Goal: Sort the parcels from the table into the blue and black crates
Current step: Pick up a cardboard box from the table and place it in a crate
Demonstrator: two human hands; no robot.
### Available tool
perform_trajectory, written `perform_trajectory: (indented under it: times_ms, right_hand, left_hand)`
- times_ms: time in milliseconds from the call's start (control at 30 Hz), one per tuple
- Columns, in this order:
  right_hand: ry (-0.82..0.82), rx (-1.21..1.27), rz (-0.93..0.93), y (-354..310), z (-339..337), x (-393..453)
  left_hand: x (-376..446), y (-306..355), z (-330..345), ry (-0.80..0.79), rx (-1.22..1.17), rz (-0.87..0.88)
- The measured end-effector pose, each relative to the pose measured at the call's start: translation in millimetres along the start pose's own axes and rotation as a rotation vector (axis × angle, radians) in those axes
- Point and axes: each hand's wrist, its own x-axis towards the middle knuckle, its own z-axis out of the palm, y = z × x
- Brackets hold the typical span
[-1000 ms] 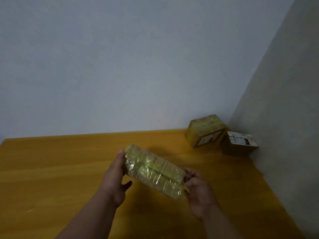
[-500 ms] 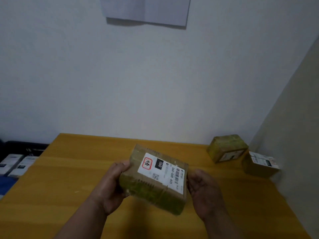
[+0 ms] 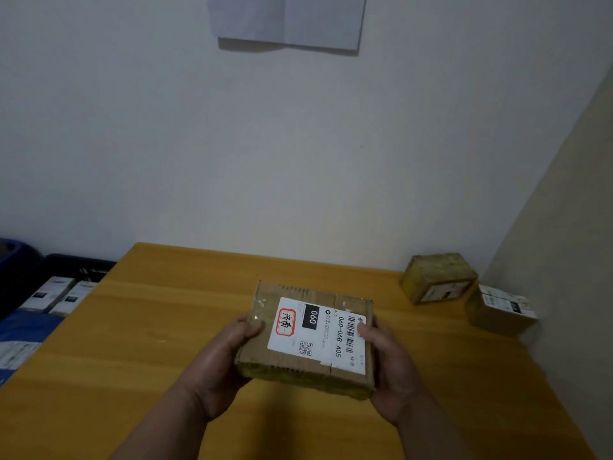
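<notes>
Yellow wooden table [image 3: 166, 327] holds two brown cardboard parcels [image 3: 438, 277] at its far-right corner, unsorted. Left hand [image 3: 219, 363] and right hand [image 3: 391, 366] grip a labelled cardboard parcel [image 3: 308, 333] above it; several parcels already lie in the blue crate [image 3: 23, 327] and black crate [image 3: 76, 263].

A parcel [image 3: 311, 336] above the table [image 3: 132, 343] — two boxes [image 3: 438, 277] far right, crates [image 3: 30, 293] left.

Above the yellow wooden tabletop [image 3: 139, 327], the left hand [image 3: 215, 363] and right hand [image 3: 394, 370] hold a brown taped cardboard parcel [image 3: 308, 340] by its short ends, its white shipping label [image 3: 318, 333] facing up, thumbs curled over the top. Two smaller cardboard parcels [image 3: 438, 277] [image 3: 501, 313] sit together in the far right corner. At the left edge are a black crate [image 3: 76, 263] and a blue crate [image 3: 13, 250], with white boxes [image 3: 49, 293] inside.
</notes>
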Motion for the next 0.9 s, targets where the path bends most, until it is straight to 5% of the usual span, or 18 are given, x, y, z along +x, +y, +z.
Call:
perform_trajectory:
  times_ms: [267, 533, 900]
  right_hand:
    - [0.235, -0.022, 0.212, 40.7, 27.8, 2.7]
    - [-0.041, -0.234, 0.245, 121.5, 157.9, 40.2]
    - [-0.262, -0.266, 0.386, 295.1, 400.4, 69.9]
  left_hand:
    - [-21.0, -16.4, -30.9, 0.257, -0.158, 0.057]
    - [-59.7, 2.1, -121.6, 0.409, -0.238, 0.075]
    - [-168.3, 86.7, -378.7, 0.73, -0.195, 0.013]
